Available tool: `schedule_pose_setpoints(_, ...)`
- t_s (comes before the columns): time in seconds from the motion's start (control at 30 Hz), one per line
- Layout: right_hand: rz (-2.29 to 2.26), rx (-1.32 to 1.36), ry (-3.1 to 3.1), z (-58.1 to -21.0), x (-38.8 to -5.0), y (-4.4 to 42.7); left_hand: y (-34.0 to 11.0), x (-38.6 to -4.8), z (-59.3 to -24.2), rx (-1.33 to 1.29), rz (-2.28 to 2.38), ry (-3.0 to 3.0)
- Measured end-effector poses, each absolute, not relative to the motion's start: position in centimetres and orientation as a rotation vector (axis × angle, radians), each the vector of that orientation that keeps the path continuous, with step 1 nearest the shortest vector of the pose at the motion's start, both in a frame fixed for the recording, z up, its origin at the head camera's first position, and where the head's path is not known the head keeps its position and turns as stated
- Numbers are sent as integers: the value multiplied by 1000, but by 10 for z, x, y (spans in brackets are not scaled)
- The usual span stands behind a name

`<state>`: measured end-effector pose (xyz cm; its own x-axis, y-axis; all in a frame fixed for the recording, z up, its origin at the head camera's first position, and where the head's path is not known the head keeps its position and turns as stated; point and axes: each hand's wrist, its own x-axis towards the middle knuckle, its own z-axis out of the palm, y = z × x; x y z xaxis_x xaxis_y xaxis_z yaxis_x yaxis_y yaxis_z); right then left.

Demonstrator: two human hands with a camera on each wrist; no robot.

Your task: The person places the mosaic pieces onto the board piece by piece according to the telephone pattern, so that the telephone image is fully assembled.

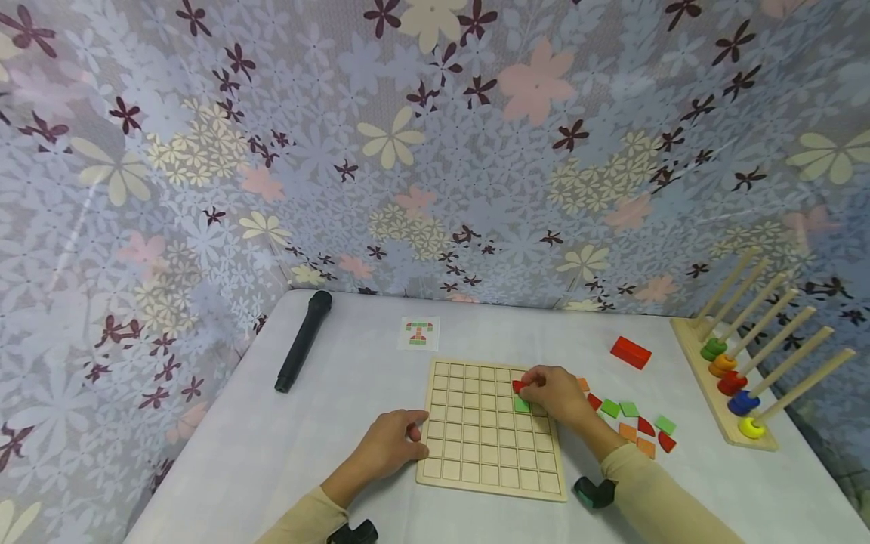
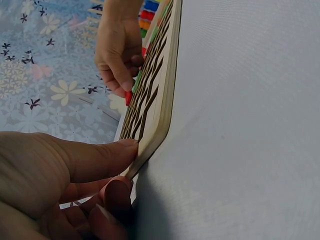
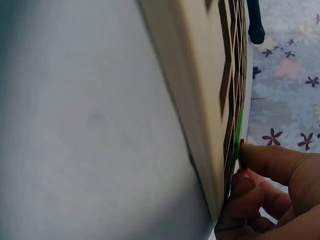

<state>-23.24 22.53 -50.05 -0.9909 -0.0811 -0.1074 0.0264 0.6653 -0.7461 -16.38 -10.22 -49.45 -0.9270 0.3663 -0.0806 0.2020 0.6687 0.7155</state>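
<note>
A square wooden grid board lies on the table. At its upper right, my right hand pinches a small red tile between thumb and fingers; the fingers hide part of its shape. Just below the red tile, a green square tile sits in a board cell. My left hand touches the board's left edge, thumb and index finger spread apart. In the left wrist view, the left thumb meets the board near its corner. The right wrist view shows the right fingertips close to the green tile.
Loose green, orange and red tiles lie right of the board. A small pattern card is behind it. A black microphone-like rod lies at left. A red block and a wooden peg stand with coloured rings are at right.
</note>
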Motion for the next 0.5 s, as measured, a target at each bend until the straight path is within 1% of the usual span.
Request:
schedule_pose_setpoints(0.13,-1152,-72,2810,-500,-230,223,-103,-164,-495,463,1107,2669)
schedule_pose_setpoints(0.5,-1102,-43,2831,-499,-231,220,-103,-165,-495,468,1111,2678)
